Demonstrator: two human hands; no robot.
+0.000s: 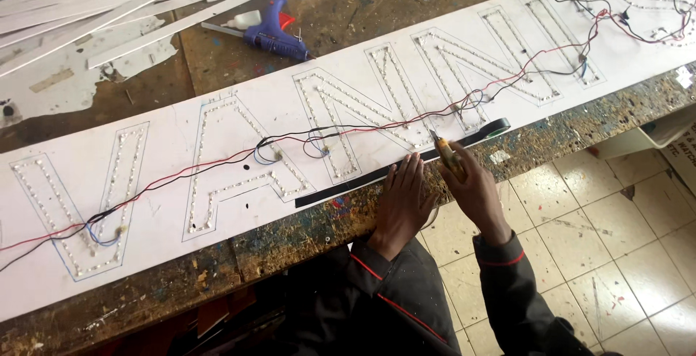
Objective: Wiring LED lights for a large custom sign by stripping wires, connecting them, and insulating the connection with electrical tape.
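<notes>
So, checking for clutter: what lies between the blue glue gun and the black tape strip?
Head view: the white board with outlined letters and red-black wires.

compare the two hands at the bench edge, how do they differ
The left hand lies flat, fingers stretched, pressing the black tape strip onto the white sign board. The right hand is curled, gripping a yellow-handled cutter at the strip. Both wear dark sleeves with red trim.

sign workshop, paint-spattered bench [290, 236], glue gun [275, 33]
</notes>
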